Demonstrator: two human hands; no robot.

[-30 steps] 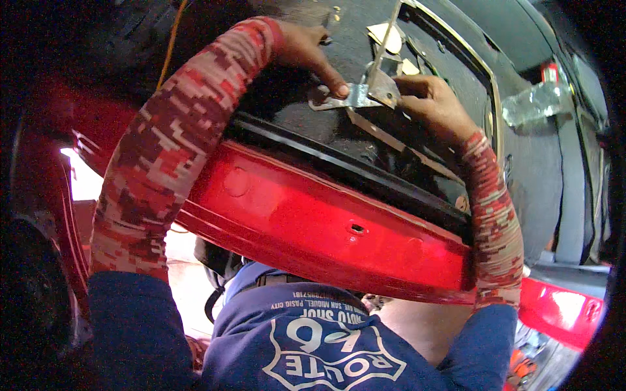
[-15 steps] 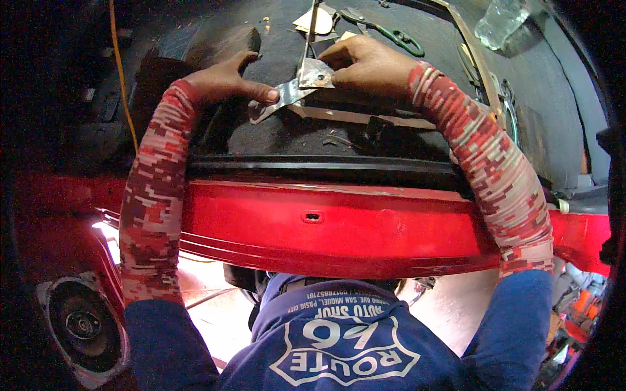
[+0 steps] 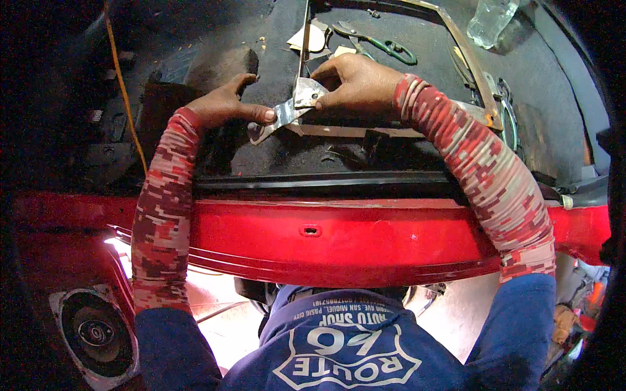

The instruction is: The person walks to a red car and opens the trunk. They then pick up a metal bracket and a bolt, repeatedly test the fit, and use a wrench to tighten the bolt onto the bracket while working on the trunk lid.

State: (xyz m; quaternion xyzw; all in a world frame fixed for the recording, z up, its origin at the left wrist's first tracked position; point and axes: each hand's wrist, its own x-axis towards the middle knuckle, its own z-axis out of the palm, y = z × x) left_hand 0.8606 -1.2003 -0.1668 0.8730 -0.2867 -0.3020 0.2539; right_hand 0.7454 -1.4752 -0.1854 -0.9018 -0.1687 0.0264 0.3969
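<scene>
Over one corner of a thin rectangular metal frame [image 3: 303,45] lies a small grey metal plate [image 3: 305,90], rounded on one side and with a hole in it. My right hand [image 3: 362,85] pinches this plate, its thumb at the near right edge and the forefinger behind. From under the plate a shiny metal strip [image 3: 284,115] slants toward the near left, also with a hole near its end. The thumb tip of my left hand [image 3: 225,107] rests on the strip, while its forefinger stretches away from the thumb; the other fingers are hidden.
Green-handled snips [image 3: 394,51] and pale cut-out pieces [image 3: 310,39] lie beyond my right hand. A clear plastic bottle [image 3: 492,23] is at the far right. Nearer me runs a red car body panel [image 3: 365,231]. An orange cord [image 3: 122,85] hangs left; a round speaker [image 3: 96,331] sits lower left.
The whole scene sits slightly lower and farther left in view. My right thumb has come onto the plate's near edge. My left thumb stays on the strip.
</scene>
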